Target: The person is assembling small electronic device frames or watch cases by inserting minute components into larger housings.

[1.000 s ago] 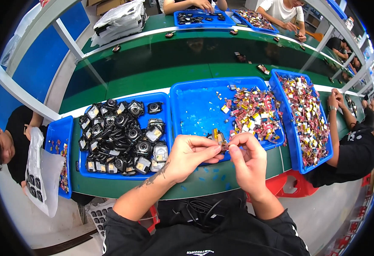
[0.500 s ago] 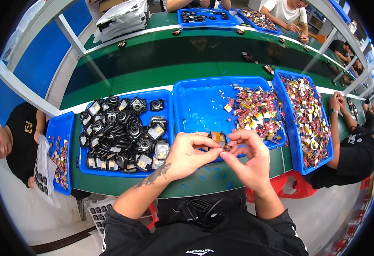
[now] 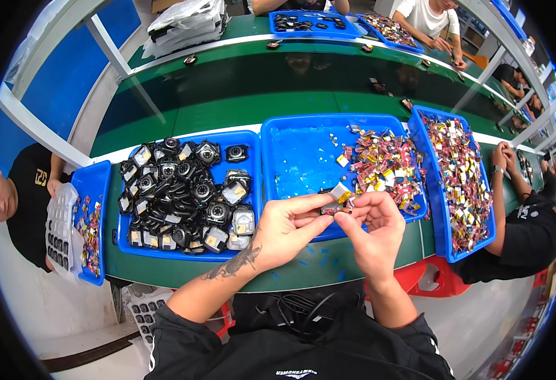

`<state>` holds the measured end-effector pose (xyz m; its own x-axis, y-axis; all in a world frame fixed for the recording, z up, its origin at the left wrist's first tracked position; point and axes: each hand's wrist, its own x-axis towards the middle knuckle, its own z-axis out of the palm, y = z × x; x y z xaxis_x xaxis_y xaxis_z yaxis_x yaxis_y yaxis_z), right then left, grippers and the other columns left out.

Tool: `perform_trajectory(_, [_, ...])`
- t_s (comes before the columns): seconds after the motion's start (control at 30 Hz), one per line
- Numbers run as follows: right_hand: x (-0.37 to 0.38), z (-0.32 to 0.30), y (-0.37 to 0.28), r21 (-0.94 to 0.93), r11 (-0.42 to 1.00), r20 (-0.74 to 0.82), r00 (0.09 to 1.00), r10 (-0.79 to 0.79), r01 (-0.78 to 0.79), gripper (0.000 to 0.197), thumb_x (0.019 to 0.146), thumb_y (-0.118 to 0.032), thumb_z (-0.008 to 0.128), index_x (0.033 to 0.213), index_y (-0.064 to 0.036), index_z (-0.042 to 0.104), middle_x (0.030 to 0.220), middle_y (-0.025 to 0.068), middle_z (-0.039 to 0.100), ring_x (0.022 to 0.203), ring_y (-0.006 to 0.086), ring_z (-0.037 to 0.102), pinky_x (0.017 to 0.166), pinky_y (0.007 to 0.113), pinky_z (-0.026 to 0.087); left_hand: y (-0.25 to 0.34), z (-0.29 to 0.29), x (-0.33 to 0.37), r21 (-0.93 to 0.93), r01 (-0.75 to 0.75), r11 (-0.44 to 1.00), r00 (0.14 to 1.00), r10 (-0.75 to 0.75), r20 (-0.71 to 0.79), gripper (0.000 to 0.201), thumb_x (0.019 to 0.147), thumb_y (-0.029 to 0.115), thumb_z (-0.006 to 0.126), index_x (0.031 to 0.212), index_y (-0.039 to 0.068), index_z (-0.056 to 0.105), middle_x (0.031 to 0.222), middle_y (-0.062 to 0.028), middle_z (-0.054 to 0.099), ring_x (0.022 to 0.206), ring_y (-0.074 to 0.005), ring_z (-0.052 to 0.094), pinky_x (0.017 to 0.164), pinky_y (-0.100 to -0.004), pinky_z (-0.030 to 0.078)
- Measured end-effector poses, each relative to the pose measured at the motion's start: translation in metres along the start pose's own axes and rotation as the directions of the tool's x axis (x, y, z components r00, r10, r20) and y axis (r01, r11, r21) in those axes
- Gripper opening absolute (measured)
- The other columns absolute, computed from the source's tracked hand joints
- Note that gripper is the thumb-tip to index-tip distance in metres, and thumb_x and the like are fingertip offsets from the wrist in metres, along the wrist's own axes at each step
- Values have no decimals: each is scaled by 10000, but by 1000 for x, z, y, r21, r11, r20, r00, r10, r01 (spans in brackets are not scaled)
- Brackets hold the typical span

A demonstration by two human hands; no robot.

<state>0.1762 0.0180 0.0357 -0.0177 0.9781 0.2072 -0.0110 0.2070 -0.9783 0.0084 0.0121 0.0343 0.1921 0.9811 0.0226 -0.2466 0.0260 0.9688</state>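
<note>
Between my two hands, over the front edge of the middle tray, is a small dark watch part with a silver-white flap and a yellow strip standing up from it. My left hand is closed on its left side, thumb and fingers pinching it. My right hand has thumb and fingertips pressed to its right side. The fingers cover much of the part's lower body. Just beyond, the blue middle tray holds a heap of small pink, yellow and white pieces on its right side.
Left of my hands, a blue tray carries piled black watch cases. Another blue tray at right is full of small coloured pieces. A green conveyor runs behind, bearing scattered parts. Co-workers sit at left, right and across.
The held part has been tilted, and its silver-white flap now stands up where a dark, yellow-banded face showed before. Both hands remain on it. The co-worker at left has shifted a plastic tray sheet.
</note>
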Motion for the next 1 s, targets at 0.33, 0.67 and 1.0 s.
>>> perform_trajectory(0.33, [11,-9,-11,-114,988,110,987,120,-108,386,735,-8,794,1042,-41,562,699,-34,600,572,-4,429,524,164,334,-10,0,0,15,-52,999,999,52,2,280,896,-35,625,1174,-67,625,1165,-171,642,1027,-192,641,903,-294,542])
perform_trajectory(0.67, [12,-5,-4,-48,991,178,975,135,-129,403,783,4,729,1145,-19,553,972,37,591,819,67,550,663,199,499,-7,6,3,-117,-60,991,998,57,-26,383,910,-57,578,1288,3,569,1221,-152,623,1053,-174,631,898,-281,540])
perform_trajectory(1.0, [19,2,-4,130,965,234,953,193,-227,418,792,49,700,1171,2,531,917,31,595,841,69,578,698,188,489,0,-2,5,-188,-6,982,999,-1,-38,642,896,-75,562,1469,79,317,1129,-168,644,997,-171,652,851,-283,554])
